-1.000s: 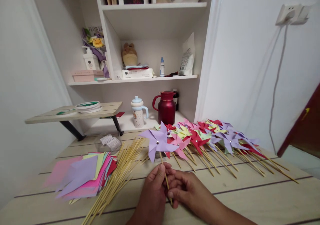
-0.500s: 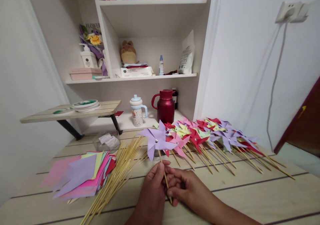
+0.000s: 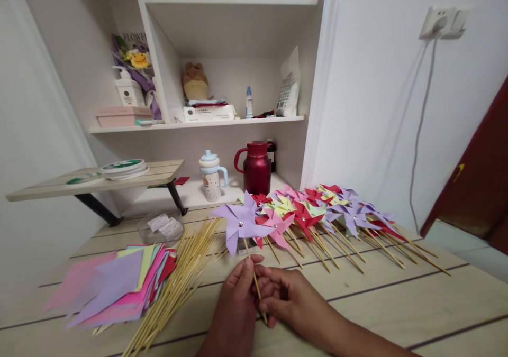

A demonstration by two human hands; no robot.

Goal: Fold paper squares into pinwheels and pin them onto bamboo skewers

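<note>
A lilac paper pinwheel on a thin wooden stick faces me, raised in front of the others. My left hand is closed round the upper part of its stick, thumb along the front. Lower on the same stick, the fingers of my right hand pinch it near the bottom end. Behind and to the right lies a heap of finished pinwheels in red, pink, lilac, yellow and green. Left of my hands is a bundle of loose sticks, beside a stack of coloured paper squares.
A clear dish with white packets stands behind the paper. At the left a small raised shelf carries round white rolls. Farther back are a tumbler, a red thermos jug and white shelving.
The view has turned slightly to the right, so everything sits further left. Both hands keep their hold on the pinwheel's stick, hardly moved.
</note>
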